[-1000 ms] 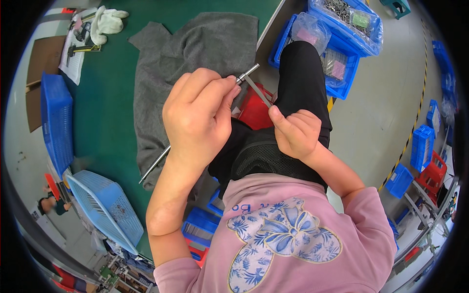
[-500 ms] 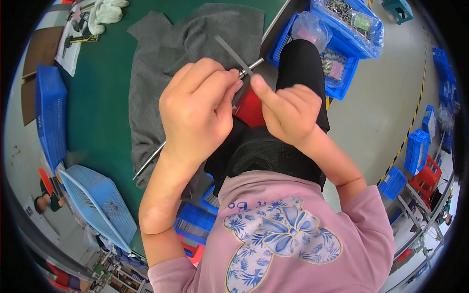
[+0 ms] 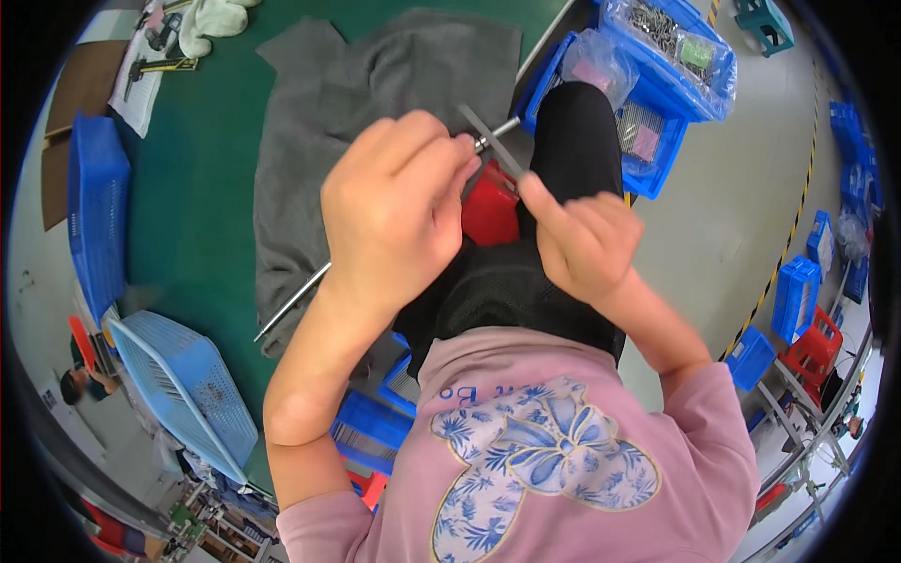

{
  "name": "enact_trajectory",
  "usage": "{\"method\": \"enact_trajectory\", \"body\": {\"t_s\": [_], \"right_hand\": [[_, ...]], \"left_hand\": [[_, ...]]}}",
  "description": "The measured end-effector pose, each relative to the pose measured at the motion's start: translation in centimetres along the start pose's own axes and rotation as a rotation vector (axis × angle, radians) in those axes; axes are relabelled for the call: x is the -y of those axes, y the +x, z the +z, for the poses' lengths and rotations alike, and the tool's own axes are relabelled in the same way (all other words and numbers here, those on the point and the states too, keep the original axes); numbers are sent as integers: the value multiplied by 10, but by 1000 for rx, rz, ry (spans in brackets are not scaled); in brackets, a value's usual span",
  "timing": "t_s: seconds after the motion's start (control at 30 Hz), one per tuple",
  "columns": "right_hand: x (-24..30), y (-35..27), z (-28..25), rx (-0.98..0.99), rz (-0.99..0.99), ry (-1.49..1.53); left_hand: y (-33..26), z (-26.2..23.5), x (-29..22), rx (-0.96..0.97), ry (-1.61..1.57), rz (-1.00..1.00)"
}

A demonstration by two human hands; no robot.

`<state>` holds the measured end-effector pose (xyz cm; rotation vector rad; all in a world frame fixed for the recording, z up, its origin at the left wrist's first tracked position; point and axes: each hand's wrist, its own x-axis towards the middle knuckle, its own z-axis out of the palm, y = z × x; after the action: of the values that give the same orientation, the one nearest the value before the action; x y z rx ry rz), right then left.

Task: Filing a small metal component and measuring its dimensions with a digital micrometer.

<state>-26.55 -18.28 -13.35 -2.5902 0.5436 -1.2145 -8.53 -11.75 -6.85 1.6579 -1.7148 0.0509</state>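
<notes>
Two hands are seen: the metal rod [image 3: 310,291] is clenched in the left hand [image 3: 399,211]; a flat metal strip [image 3: 491,141] is pinched by the right hand [image 3: 582,239]

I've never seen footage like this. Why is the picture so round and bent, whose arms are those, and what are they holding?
There is no machine here: a camera worn on a person's head looks down through a fisheye lens, which bends straight edges. The arms are the wearer's own. The left hand grips a long thin metal rod that runs down across a grey cloth spread on the green table. The right hand pinches a small flat metal strip against the rod's upper end. Around them are blue plastic bins of small parts, a light blue mesh basket, and a red box near the lap.
</notes>
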Motion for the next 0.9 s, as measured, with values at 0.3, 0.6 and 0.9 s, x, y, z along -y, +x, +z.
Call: {"method": "enact_trajectory", "body": {"t_s": [0.3,0.6,0.9], "right_hand": [[-1,-12,20,-110,-14,-15],[3,5,14,-68,16,85],[-1,-8,38,-201,-14,47]], "left_hand": [[-2,-2,-1,31,25,16],[-3,-3,-1,27,4,1],[-2,-3,0,40,-6,5]]}}
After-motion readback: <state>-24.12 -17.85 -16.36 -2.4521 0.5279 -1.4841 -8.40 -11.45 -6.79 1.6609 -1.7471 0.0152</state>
